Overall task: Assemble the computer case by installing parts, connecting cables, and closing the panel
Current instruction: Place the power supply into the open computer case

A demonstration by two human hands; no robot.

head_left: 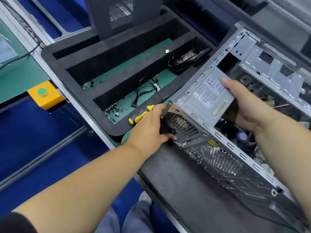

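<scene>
Grey metal of the power supply (207, 100), right of centre in the open computer case (249, 125), is gripped by the right hand (242, 105). The case's rear edge is apparently pinched by the left hand (149, 126). A yellow-handled screwdriver (141, 114) lies beside it on the foam tray (70, 64).

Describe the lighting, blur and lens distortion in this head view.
Head view: even overhead light with soft shadows; the power supply label is legible in outline but its print is too blurred to read; the wide angle bows the conveyor rail and stretches both forearms toward the frame edges.
</scene>
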